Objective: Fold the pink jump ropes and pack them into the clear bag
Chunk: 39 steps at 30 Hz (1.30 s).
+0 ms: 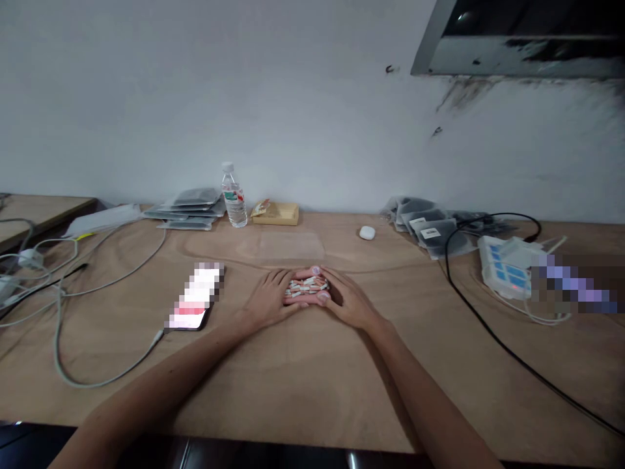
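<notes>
Left hand (273, 298) and right hand (352, 303) cupped, clasping the pink bundle of small pieces (307, 286) between them on the desk (303, 378). Likely a steadying step; next move calls for even pressure.

The scene is dim and slightly murky, with cool grey light on the wall (195, 98) and a duller brown cast on the table (317, 391). A soft-edged shadow lies along the inner side of the right forearm (420, 384); the exact light source cannot be told. The phone (202, 293) is the brightest patch, its screen blocked by coarse pixels, as is an area at far right. A glint marks the dark window (527, 19). The small pieces (307, 285) look soft, their detail smeared. The forearms stretch wide toward the lower corners, and the right edge darkens.
</notes>
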Available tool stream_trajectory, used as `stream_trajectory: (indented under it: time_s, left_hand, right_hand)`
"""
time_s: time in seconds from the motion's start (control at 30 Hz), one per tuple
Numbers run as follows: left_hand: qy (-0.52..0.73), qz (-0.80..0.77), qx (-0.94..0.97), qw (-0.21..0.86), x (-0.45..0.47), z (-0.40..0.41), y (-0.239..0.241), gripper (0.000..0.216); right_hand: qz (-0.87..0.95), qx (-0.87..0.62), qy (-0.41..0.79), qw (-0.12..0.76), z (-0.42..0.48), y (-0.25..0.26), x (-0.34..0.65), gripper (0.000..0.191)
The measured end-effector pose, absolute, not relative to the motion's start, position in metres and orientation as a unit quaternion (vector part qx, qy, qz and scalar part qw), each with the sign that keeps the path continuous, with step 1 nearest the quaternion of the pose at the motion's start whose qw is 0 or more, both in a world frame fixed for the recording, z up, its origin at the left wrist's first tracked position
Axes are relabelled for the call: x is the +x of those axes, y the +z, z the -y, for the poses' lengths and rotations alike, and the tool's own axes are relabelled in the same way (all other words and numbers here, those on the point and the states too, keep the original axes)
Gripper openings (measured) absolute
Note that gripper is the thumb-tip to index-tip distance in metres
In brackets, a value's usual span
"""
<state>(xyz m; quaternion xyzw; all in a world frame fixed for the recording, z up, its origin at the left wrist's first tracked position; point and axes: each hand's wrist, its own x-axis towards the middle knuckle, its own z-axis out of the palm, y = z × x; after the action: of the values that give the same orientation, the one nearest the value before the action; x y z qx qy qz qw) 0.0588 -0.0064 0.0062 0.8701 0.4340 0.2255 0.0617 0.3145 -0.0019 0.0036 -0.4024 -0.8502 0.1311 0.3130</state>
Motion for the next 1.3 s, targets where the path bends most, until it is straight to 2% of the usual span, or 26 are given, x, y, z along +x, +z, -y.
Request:
stream_trajectory:
  time_s: [0.27,0.57,0.83,1.3]
  left_hand:
    - [0.216,-0.348,0.908,0.087,0.050,-0.002,0.006,0.064]
    - [0.214,-0.478,0.851,0.025,0.062,0.007,0.000,0.070]
    - [0.234,-0.372,0.894,0.085,0.054,-0.006,-0.001,0.056]
    - [0.233,-0.353,0.901,0.098,0.050,-0.009,-0.001,0.055]
  right_hand:
    - [0.870,-0.409,0.110,0.254,-0.003,-0.013,0.322,0.069]
    - [0.852,-0.432,0.122,0.270,-0.003,-0.011,0.319,0.066]
    - [0.850,-0.451,0.105,0.251,-0.005,-0.018,0.320,0.070]
    - [0.859,-0.428,0.094,0.266,-0.004,-0.011,0.318,0.064]
